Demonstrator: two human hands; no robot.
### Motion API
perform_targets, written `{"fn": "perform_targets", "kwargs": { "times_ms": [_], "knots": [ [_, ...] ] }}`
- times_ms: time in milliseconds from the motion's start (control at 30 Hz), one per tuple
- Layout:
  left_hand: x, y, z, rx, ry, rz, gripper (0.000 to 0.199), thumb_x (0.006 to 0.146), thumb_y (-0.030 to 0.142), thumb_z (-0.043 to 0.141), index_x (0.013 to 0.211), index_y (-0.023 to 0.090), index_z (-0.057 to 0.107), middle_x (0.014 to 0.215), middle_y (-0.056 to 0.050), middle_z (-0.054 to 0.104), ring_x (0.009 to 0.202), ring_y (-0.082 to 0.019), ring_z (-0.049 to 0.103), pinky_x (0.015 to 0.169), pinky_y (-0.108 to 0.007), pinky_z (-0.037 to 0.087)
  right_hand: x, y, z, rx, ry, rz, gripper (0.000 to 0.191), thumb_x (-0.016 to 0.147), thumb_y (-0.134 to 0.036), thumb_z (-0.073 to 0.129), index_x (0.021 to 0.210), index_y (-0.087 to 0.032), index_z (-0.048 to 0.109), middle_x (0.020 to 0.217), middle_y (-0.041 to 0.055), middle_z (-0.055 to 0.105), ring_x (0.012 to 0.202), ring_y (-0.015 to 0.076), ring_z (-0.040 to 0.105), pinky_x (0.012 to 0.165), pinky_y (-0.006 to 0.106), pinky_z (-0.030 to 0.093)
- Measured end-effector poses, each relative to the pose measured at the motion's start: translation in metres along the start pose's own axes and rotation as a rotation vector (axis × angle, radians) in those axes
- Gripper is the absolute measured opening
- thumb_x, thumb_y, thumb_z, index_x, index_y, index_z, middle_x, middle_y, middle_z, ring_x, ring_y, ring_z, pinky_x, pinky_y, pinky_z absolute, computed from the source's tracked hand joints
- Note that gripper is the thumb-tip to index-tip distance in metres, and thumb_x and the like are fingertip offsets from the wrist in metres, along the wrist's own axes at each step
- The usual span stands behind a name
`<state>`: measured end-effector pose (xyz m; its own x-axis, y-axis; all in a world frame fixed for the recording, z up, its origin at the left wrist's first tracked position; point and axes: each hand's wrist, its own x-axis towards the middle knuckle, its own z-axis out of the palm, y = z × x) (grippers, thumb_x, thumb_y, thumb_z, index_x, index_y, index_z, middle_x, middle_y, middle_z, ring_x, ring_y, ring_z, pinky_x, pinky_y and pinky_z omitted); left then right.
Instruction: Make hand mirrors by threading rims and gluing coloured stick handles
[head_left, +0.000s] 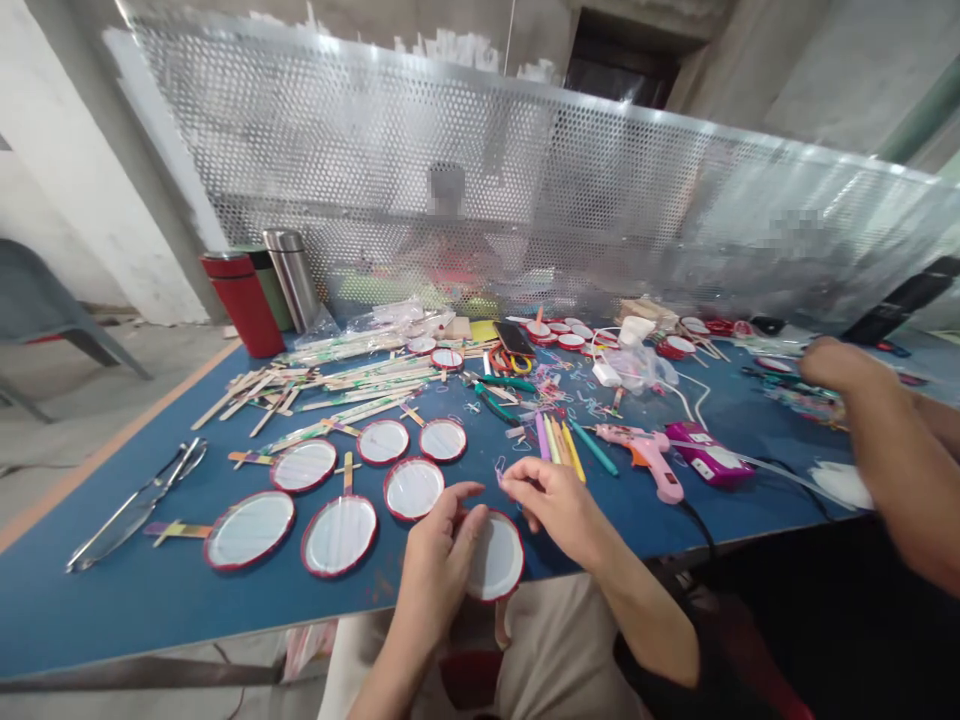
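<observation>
Round frames (338,535) left of glue gun (643,458)

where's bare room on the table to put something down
Bare blue table shows at the front left, below the metal tongs and the red-rimmed discs, and in front of the pink glue gun. The back middle is crowded with craft sticks and rubber bands.

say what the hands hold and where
The left hand grips a red-rimmed craft disc by its left rim; the right hand touches its upper rim.
</observation>
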<state>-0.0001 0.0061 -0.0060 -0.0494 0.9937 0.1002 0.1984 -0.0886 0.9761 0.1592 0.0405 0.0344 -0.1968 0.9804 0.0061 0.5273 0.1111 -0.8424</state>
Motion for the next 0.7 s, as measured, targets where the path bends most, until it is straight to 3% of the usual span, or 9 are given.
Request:
{"fn": "perform_targets", "kwargs": {
  "times_ms": [100, 167, 267, 400, 500, 567, 700],
  "knots": [
    [0.001, -0.002, -0.003, -0.085, -0.087, -0.021, 0.034, 0.084, 0.039, 0.055, 0.108, 0.017, 0.065, 0.074, -0.002, 0.067, 0.066, -0.016, 0.060, 0.059, -0.023, 0.045, -0.010, -0.001, 0.013, 0.218, -0.071, -0.032, 0.020, 0.086, -0.032, 0.054, 0.076, -0.016, 0.063, 0.063, -0.0026, 0.058, 0.056, 0.0103, 0.052, 0.052, 0.019, 0.041],
    [0.001, -0.002, -0.005, -0.145, -0.118, -0.029, 0.028, 0.084, 0.038, 0.055, 0.097, 0.017, 0.067, 0.079, -0.004, 0.068, 0.071, -0.016, 0.061, 0.063, -0.023, 0.046, -0.014, -0.002, 0.017, 0.270, -0.078, -0.018, 0.021, 0.086, -0.033, 0.056, 0.076, -0.016, 0.063, 0.065, -0.0021, 0.058, 0.058, 0.0102, 0.051, 0.052, 0.019, 0.041],
    [-0.001, -0.001, -0.006, -0.172, -0.107, -0.054, 0.023, 0.083, 0.038, 0.057, 0.080, 0.017, 0.064, 0.071, -0.001, 0.064, 0.064, -0.014, 0.056, 0.057, -0.021, 0.042, -0.015, -0.001, 0.018, 0.318, -0.105, 0.038, 0.022, 0.086, -0.035, 0.055, 0.077, -0.016, 0.062, 0.058, -0.0046, 0.053, 0.049, 0.0086, 0.046, 0.047, 0.018, 0.037],
    [0.000, -0.001, -0.004, -0.186, -0.107, -0.051, 0.020, 0.082, 0.036, 0.059, 0.079, 0.016, 0.059, 0.066, 0.002, 0.057, 0.060, -0.011, 0.050, 0.054, -0.019, 0.038, -0.015, 0.002, 0.017, 0.218, -0.103, 0.019, 0.021, 0.086, -0.032, 0.055, 0.075, -0.016, 0.062, 0.063, -0.0031, 0.057, 0.056, 0.0100, 0.050, 0.051, 0.019, 0.039],
    [0.002, 0.000, -0.004, -0.223, -0.102, -0.081, 0.026, 0.080, 0.035, 0.061, 0.097, 0.017, 0.058, 0.055, 0.009, 0.043, 0.049, -0.008, 0.041, 0.047, -0.017, 0.032, -0.016, 0.004, 0.019, 0.141, -0.035, -0.039, 0.020, 0.087, -0.029, 0.054, 0.076, -0.016, 0.064, 0.071, -0.0008, 0.063, 0.067, 0.0125, 0.055, 0.060, 0.021, 0.042],
    [0.002, 0.001, -0.005, -0.228, -0.132, -0.087, 0.032, 0.080, 0.035, 0.061, 0.106, 0.016, 0.058, 0.056, 0.008, 0.046, 0.050, -0.009, 0.043, 0.047, -0.018, 0.033, -0.016, 0.003, 0.020, 0.128, -0.004, -0.064, 0.020, 0.088, -0.028, 0.052, 0.078, -0.016, 0.064, 0.073, -0.0004, 0.064, 0.070, 0.0132, 0.056, 0.063, 0.021, 0.042],
    [0.000, 0.003, -0.007, -0.223, -0.133, -0.091, 0.021, 0.080, 0.037, 0.061, 0.080, 0.015, 0.062, 0.067, 0.001, 0.058, 0.060, -0.011, 0.050, 0.053, -0.019, 0.037, -0.016, 0.001, 0.020, 0.100, -0.011, -0.105, 0.019, 0.087, -0.026, 0.053, 0.074, -0.017, 0.063, 0.072, -0.0002, 0.062, 0.071, 0.0134, 0.055, 0.064, 0.022, 0.042]
  ]
}}
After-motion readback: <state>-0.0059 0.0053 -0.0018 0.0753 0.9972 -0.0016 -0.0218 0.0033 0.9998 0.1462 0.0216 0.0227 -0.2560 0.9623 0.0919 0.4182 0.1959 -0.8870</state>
